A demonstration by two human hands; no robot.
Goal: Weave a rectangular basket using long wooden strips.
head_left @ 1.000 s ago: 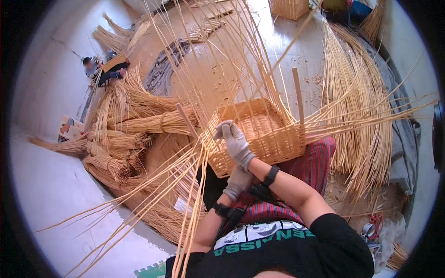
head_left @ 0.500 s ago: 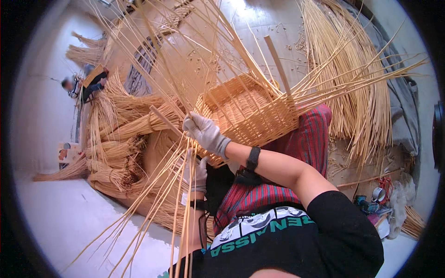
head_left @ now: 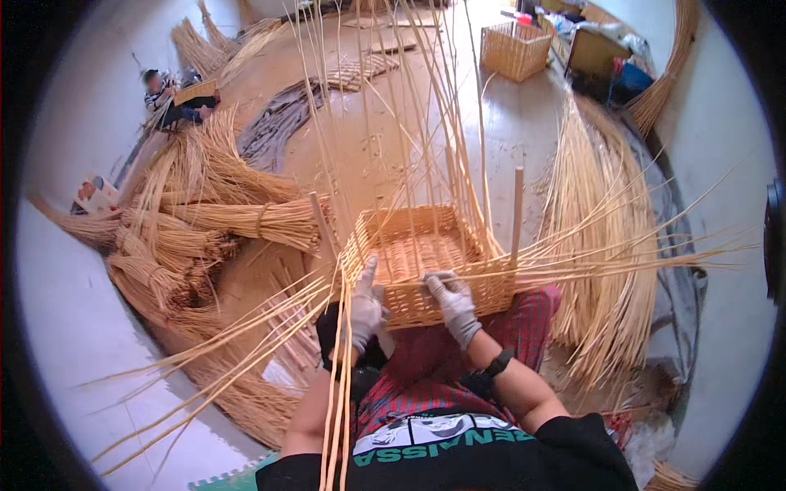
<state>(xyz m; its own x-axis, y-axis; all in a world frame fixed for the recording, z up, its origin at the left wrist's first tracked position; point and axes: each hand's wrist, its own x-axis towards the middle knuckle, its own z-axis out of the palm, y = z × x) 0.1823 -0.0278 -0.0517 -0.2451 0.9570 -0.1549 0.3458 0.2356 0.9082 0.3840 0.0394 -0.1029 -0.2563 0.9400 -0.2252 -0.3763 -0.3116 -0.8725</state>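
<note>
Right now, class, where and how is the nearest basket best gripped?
Probably the basket's near wall, low down, from the person's side: its outer face shows bare weave, while long rods spread sideways from its ends and others rise above.

basket [head_left: 408,306] on lap [head_left: 524,324], bundles [head_left: 246,216] to its left (reeds [head_left: 602,274] right)

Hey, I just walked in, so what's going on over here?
A person in light gloves has both hands on a woven basket at their lap. The left hand is at the basket's near left corner, index finger extended, and the right hand has its fingers at the near rim. Long loose strands stand up from the basket and fan out both sides. Tied bundles lie to the left, and another person sits farther back.
</note>
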